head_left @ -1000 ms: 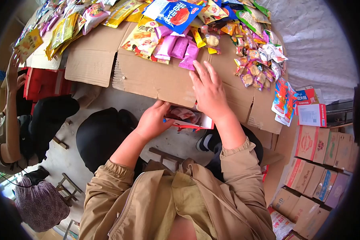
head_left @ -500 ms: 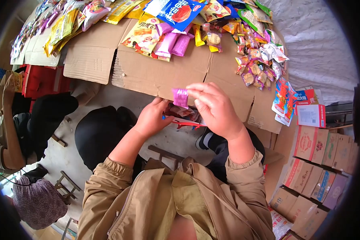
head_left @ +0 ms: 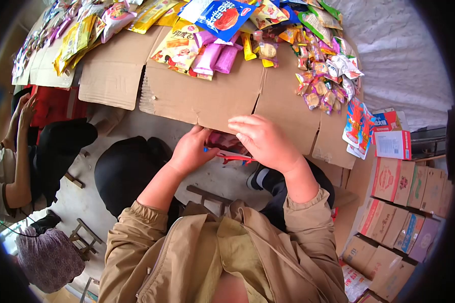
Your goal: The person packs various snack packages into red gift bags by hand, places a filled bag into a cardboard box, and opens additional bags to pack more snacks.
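A red and white box with packets inside is partly hidden under the table's front edge. My left hand grips its left side. My right hand is over the box's right part, fingers extended and apart from the thumb, with no packet visible in it. Beyond the hands, purple packets lie on the cardboard-covered table, beside a yellow packet and beneath a blue packet.
Small wrapped snacks and red-blue packets lie at the right of the table. Stacked cartons stand at the lower right. A co-worker sits at the left, near a red box. A wooden stool is below.
My right hand took a purple packet from the table, brought it to the box, and no longer shows it. My left hand has stayed at the box. The co-worker's hands moved.
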{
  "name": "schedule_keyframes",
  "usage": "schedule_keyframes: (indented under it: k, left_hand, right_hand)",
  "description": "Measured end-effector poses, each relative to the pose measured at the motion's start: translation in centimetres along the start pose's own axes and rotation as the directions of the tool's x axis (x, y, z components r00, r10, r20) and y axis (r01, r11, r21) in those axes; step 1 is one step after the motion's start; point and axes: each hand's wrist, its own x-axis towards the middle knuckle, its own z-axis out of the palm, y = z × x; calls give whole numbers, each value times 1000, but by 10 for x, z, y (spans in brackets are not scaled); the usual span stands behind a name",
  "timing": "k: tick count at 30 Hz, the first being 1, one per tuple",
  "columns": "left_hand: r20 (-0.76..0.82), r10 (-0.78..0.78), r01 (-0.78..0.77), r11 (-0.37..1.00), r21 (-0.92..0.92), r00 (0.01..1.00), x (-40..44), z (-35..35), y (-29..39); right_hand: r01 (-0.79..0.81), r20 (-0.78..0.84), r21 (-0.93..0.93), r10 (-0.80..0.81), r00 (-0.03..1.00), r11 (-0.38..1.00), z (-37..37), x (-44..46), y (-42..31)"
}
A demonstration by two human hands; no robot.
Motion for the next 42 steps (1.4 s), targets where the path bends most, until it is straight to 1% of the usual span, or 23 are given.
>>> schedule_keyframes:
  k: [2, 4, 6, 8, 11, 13, 14, 15, 16, 17, 19, 24, 26, 27, 29, 30, 31, 33, 35, 38, 41, 42]
  left_hand:
    - [0, 5, -5, 1000, -9, 1000, -1, -1, 1]
    - [-8, 12, -12, 1000, -23, 1000, -1, -1, 1]
    - [-15, 18, -19, 999, -37, 1000, -2, -1, -2]
    - [-24, 82, -82, 997, 13, 996, -3, 1, -8]
    - [8, 56, -56, 998, 15, 998, -3, -3, -5]
    - [-8, 72, -72, 997, 5, 997, -2, -2, -6]
    - [-20, 88, -88, 996, -2, 996, -3, -3, -7]
    - [-96, 141, -142, 990, -4, 985, -4, 0, -9]
    - [-90, 142, -141, 990, 17, 986, -4, 2, -13]
    - [-82, 144, -142, 989, 34, 986, -4, 2, -16]
    - [-52, 127, -129, 991, -38, 991, -4, -1, -14]
    - [-26, 128, -128, 992, -14, 991, -5, -1, -16]
    - [-31, 123, -123, 992, -1, 992, -5, -4, -15]
    - [-28, 130, -130, 991, -8, 991, -5, -5, -14]
    - [8, 89, -89, 996, -9, 996, -5, -9, -11]
    - [25, 76, -76, 997, -9, 997, -5, -10, -11]
    - [28, 88, -87, 996, -19, 996, -5, -9, -13]
    - [-34, 140, -140, 990, 4, 990, -5, -6, -16]
    - [-45, 151, -151, 988, -13, 988, -4, -5, -16]
    - [-27, 129, -128, 992, 5, 991, -3, -5, -15]
    - [-35, 138, -138, 990, 16, 990, -2, -4, -14]
    - [-12, 120, -120, 992, 30, 993, -2, -6, -12]
  right_hand:
    - [13, 12, -36, -13, 1000, 999, 2, 2, -1]
    - [-11, -26, -28, 10, 1000, 1000, 7, 4, 0]
    - [0, -38, -45, -2, 999, 999, 9, 7, -1]
    - [10, -51, -64, -14, 999, 998, 10, 11, -2]
    - [13, -49, -75, -17, 999, 997, 13, 16, -3]
    - [2, -23, -40, -3, 1000, 999, 15, 20, -2]
    - [23, -21, -24, -23, 1000, 999, 17, 22, -2]
    - [14, -15, -45, -14, 1000, 999, 18, 23, -2]
    - [7, -10, -66, -7, 1000, 998, 20, 25, -3]
    - [31, -7, -46, -32, 999, 998, 22, 28, -5]
    - [14, 12, -99, -13, 1000, 995, 22, 30, -9]
    - [16, -6, -179, -17, 1000, 984, 24, 34, -9]
    - [-23, -105, -282, -7, 994, 959, 22, 36, -5]
    - [-31, -106, -289, 0, 994, 957, 18, 37, -4]
    - [-161, -234, -419, 65, 970, 894, 6, 38, -1]
    - [-202, -289, -478, 64, 955, 855, 0, 37, 8]
    - [-210, -291, -488, 69, 954, 847, -7, 34, 15]
    - [-332, -369, -559, 130, 920, 760, -20, 28, 28]
    - [-355, -392, -577, 132, 911, 736, -24, 23, 42]
    - [-367, -379, -531, 173, 909, 764, -22, 20, 55]
    - [-365, -384, -536, 165, 909, 761, -18, 23, 55]
    - [-359, -388, -541, 153, 909, 761, -19, 24, 53]
